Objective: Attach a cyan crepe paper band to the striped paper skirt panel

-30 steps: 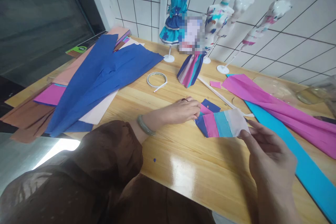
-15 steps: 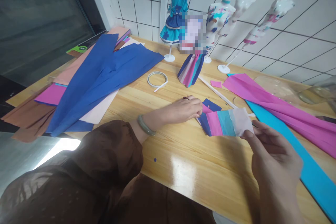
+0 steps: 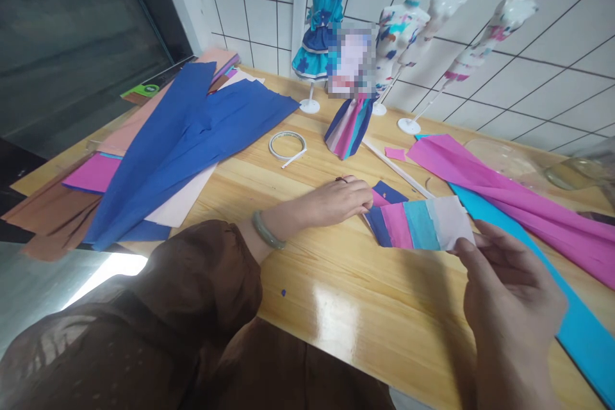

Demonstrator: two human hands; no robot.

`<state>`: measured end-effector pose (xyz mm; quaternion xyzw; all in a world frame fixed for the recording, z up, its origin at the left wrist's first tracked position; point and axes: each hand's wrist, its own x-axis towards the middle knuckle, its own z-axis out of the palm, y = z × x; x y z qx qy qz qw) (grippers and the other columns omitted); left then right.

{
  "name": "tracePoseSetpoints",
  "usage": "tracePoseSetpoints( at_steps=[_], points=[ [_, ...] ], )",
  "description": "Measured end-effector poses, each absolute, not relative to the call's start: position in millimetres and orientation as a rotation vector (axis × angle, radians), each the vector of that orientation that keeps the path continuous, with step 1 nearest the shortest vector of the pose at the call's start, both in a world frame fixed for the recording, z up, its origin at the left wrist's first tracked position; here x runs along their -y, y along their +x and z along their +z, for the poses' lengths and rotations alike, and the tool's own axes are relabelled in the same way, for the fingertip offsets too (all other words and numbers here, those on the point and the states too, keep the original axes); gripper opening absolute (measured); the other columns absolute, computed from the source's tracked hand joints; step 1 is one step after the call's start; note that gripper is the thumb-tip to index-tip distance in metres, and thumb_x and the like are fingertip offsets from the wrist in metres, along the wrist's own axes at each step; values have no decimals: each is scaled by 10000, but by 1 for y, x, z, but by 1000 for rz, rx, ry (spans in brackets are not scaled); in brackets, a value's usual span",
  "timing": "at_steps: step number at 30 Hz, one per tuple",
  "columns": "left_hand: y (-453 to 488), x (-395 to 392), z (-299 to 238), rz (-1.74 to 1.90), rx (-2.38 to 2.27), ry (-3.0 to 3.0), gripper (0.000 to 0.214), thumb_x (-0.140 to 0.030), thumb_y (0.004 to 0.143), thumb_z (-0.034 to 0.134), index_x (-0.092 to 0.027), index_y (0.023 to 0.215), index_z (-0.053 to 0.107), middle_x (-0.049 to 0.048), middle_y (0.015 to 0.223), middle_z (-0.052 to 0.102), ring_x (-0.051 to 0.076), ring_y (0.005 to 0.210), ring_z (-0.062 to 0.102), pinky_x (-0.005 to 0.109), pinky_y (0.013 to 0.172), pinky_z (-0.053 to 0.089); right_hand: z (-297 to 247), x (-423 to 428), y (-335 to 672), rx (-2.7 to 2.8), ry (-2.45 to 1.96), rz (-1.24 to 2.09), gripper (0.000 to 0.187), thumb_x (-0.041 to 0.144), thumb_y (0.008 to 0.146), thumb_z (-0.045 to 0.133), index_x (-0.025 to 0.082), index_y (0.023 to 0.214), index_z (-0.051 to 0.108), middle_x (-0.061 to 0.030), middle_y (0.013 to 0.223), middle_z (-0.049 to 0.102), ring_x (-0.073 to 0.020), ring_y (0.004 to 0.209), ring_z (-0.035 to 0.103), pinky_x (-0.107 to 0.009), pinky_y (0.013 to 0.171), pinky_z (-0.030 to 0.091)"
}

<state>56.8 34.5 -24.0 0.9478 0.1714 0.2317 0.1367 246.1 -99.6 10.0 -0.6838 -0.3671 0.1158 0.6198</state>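
A striped crepe paper strip (image 3: 423,224) in dark blue, pink, teal and pale pink is stretched between my hands above the wooden table (image 3: 307,269). At its left end, my left hand (image 3: 346,197) is closed, with the fingertips hidden around the dark blue part. The pale end is pinched between thumb and fingers of my right hand (image 3: 509,288). Behind the strip, a dark blue and pink piece (image 3: 391,192) shows beside my left fingers. A striped paper skirt (image 3: 352,128) stands farther back, its upper part blurred out.
A roll of double-sided tape (image 3: 287,146) lies mid-table. Blue crepe paper (image 3: 192,134) covers a pile at left. Pink paper (image 3: 509,205) and turquoise paper (image 3: 586,346) lie at right. Several mannequin stands, one in a blue dress (image 3: 319,32), line the tiled wall.
My right hand has moved slightly to the right with the pale end, and the striped strip has shifted right with it. My left hand has barely moved.
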Motion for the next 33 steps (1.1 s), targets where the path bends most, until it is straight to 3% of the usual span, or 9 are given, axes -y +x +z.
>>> tracePoseSetpoints(
  at_steps=[10,21,27,33],
  points=[
    [55,-36,-21,752,-551,2657,197,-245,939,357,-157,932,533,82,990,562,169,968,505,301,891,365,11,101,246,875,-1529,259,443,355,601,775,212,1013,700,-77,925,677,-190,719,633,-457,817,509],
    [41,-39,-11,708,-559,2459,188,-288,856,538,-171,996,583,68,984,601,169,971,518,299,872,382,14,115,231,985,-1339,305,366,212,592,777,222,952,713,-29,778,647,-161,666,587,-378,719,502],
    [36,-37,-5,613,-633,2167,222,-344,844,540,-154,936,610,28,836,623,114,724,539,240,661,399,14,108,237,766,-1282,596,355,203,647,749,210,996,686,-11,818,640,-118,694,583,-294,677,486],
    [39,-32,-2,575,-635,1811,278,-421,811,563,-147,852,580,-25,611,554,76,571,503,200,549,384,12,90,260,442,-1220,841,378,170,587,776,175,946,657,1,789,629,-96,622,565,-293,658,481]
  ],
)
